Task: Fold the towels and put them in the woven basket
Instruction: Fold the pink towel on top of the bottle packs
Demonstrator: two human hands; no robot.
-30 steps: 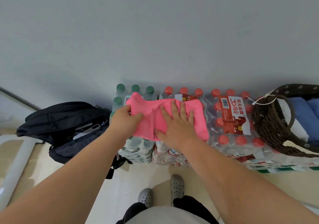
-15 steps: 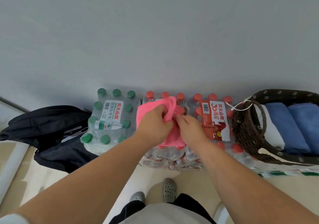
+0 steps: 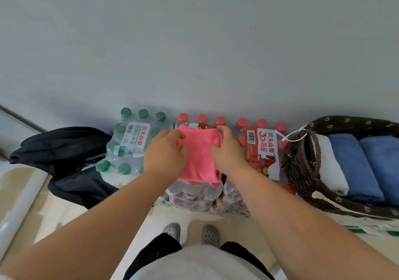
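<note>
1. Standing on the pale floor in grey perforated clogs (image 3: 172, 231), the person reaches both bare forearms forward over a row of shrink-wrapped bottle packs.
2. The left hand (image 3: 165, 156) sits at the left edge of the pink towel (image 3: 199, 159), a soft cloth folded into a compact rectangle. Its fingers (image 3: 172, 134) are curled and pinch the far left corner.
3. The right hand (image 3: 226, 153) mirrors it on the right edge, with its fingers (image 3: 223, 129) hooked round the far right corner, so both hands hold the cloth.
4. The pink towel lies on top of the clear plastic pack of red-capped water bottles (image 3: 194, 193). It covers most of that pack's top, and its near edge droops slightly over the pack's front edge.
5. A pack of green-capped bottles (image 3: 129, 141) stands just beside it on the left, with a black fabric backpack (image 3: 60, 146) slumped further left. A second red-capped pack (image 3: 262, 148) stands to the right.
6. The dark brown woven basket (image 3: 302, 167) rests at the right end of the row. It already holds a folded white towel (image 3: 330, 167) and rolled blue towels (image 3: 354, 165) side by side.
7. A plain grey wall (image 3: 194, 42) closes the scene behind.
8. Judging by the tidy shape, folding looks nearly finished and the hands are squaring the last fold.
9. The next move would be to lift the bundle without letting its layers spring open, carry it right across the second pack, and set it in the basket beside the other towels.
</note>
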